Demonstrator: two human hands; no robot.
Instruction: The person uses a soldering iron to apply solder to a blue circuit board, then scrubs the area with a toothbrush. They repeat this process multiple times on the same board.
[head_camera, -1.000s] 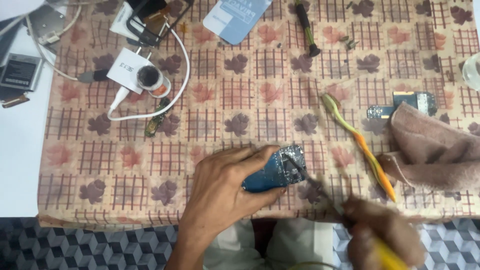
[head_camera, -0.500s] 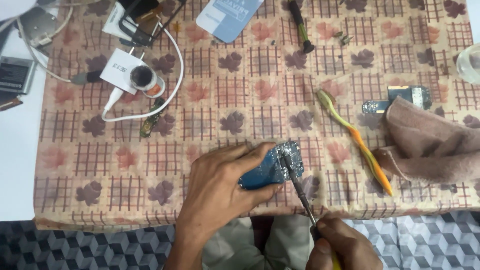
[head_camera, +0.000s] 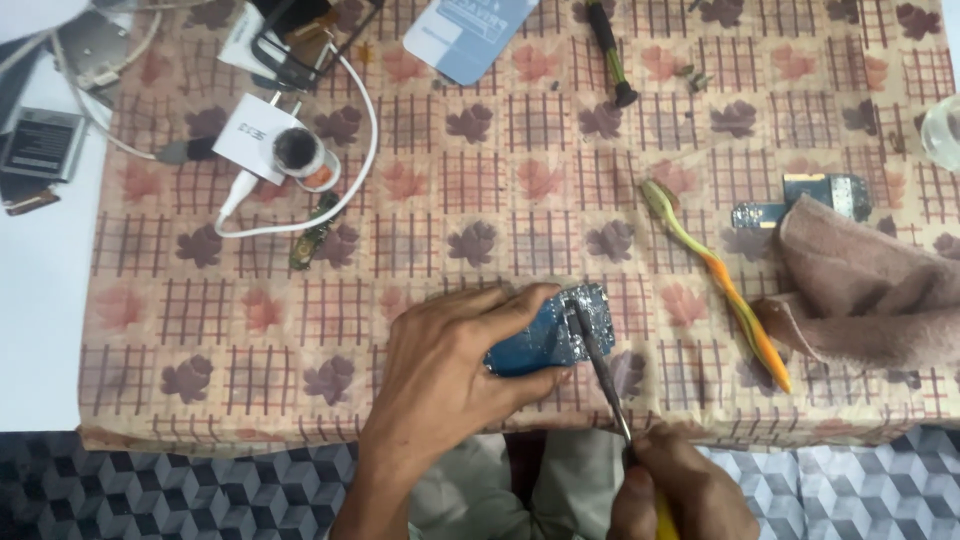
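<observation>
While two hands work, one circuit board (head_camera: 545, 338) meets one screwdriver (head_camera: 598, 372)

Table under leaf-patterned cloth (head_camera: 450, 200): toothbrush (head_camera: 715, 280), brown towel (head_camera: 870, 295), white charger (head_camera: 262, 138) with cable, blue card (head_camera: 468, 35), small circuit boards (head_camera: 820, 195).

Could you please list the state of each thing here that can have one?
Blue circuit board: held down on the tablecloth by the left hand.
Metal-shafted screwdriver: in the right hand, tip on the board.
Orange and green toothbrush: lying flat, untouched.
Brown towel: crumpled.
White charger with cable: lying loose, cable looped.
Second small circuit board: partly under the towel.
</observation>
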